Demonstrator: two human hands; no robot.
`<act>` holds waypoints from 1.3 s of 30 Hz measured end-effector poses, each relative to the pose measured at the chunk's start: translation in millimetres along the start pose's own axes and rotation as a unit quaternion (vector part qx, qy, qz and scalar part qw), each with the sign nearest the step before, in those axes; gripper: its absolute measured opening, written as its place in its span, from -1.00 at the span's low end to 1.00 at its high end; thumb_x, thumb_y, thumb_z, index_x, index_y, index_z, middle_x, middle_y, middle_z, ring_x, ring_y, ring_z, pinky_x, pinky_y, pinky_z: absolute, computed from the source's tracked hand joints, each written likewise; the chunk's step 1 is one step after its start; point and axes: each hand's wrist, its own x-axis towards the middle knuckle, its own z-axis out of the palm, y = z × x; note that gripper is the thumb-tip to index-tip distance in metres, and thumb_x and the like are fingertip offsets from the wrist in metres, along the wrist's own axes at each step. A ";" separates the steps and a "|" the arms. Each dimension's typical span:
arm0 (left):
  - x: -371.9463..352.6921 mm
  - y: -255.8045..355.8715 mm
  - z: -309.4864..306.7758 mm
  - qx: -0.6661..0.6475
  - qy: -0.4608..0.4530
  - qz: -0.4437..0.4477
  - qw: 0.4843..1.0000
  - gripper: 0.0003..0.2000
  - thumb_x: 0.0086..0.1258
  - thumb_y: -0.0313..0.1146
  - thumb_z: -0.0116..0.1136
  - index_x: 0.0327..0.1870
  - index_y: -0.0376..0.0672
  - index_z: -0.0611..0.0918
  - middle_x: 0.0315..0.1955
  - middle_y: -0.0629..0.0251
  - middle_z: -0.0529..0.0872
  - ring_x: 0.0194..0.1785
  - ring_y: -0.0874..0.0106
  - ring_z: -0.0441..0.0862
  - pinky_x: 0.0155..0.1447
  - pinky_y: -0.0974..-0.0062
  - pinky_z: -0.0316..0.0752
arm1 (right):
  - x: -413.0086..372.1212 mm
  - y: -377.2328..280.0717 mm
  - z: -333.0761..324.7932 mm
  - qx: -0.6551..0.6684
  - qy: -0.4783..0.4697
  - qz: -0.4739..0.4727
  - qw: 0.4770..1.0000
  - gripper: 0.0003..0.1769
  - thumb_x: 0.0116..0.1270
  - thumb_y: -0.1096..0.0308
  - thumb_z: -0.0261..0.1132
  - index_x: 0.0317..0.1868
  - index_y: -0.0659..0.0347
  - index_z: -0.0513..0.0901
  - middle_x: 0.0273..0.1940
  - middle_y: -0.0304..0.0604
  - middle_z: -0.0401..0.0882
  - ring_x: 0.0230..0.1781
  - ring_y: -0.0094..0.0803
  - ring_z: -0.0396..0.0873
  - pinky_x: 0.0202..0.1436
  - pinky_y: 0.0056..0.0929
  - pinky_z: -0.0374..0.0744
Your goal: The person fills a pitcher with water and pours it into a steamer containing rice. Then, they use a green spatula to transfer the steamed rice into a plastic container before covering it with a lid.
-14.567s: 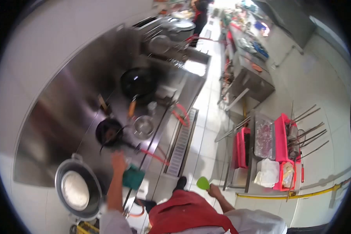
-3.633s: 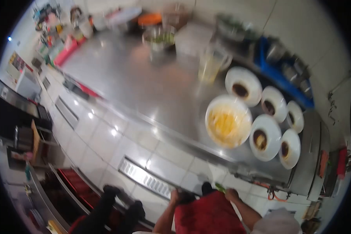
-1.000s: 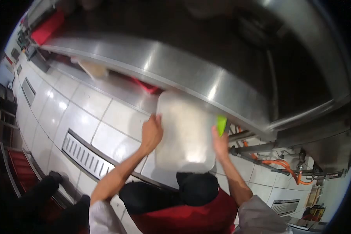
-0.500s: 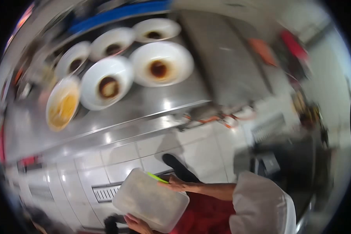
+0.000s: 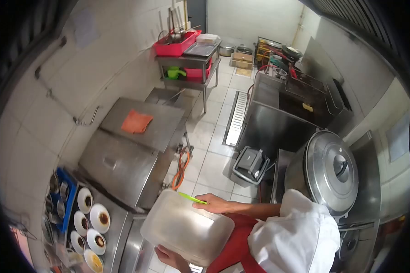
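A translucent plastic container [image 5: 187, 227] is held between my two hands in front of the red apron. My right hand [image 5: 212, 203] is closed at its upper right edge, with a thin bright green piece [image 5: 192, 197] sticking out from the fingers along the rim. What the green piece belongs to is hidden. My left hand [image 5: 169, 257] grips the container's lower left edge, its fingertips partly out of sight underneath. The contents cannot be made out through the cloudy plastic.
White bowls [image 5: 99, 218] with dark sauce stand on the steel counter at lower left, beside a blue tray [image 5: 67, 200]. An orange cloth [image 5: 136, 122] lies on a steel top. A large lidded pot [image 5: 328, 168] and a grey bin [image 5: 249, 166] flank the tiled aisle.
My view has swung to the right and up along the aisle, so the bowls now appear small at lower left. Both hands still hold the container.
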 end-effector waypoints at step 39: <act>140.5 489.2 1300.8 0.076 -0.648 0.385 0.653 -0.59 0.50 -0.15 -0.04 -0.46 -0.36 0.41 -0.63 0.02 0.37 -0.55 0.32 0.27 -0.38 0.27 0.25 | 364.7 183.8 -917.9 0.174 0.783 0.096 0.589 -0.70 0.35 0.23 0.23 -0.32 0.37 0.55 -0.53 -0.28 0.39 -0.46 -0.56 0.30 -0.38 -0.44 0.33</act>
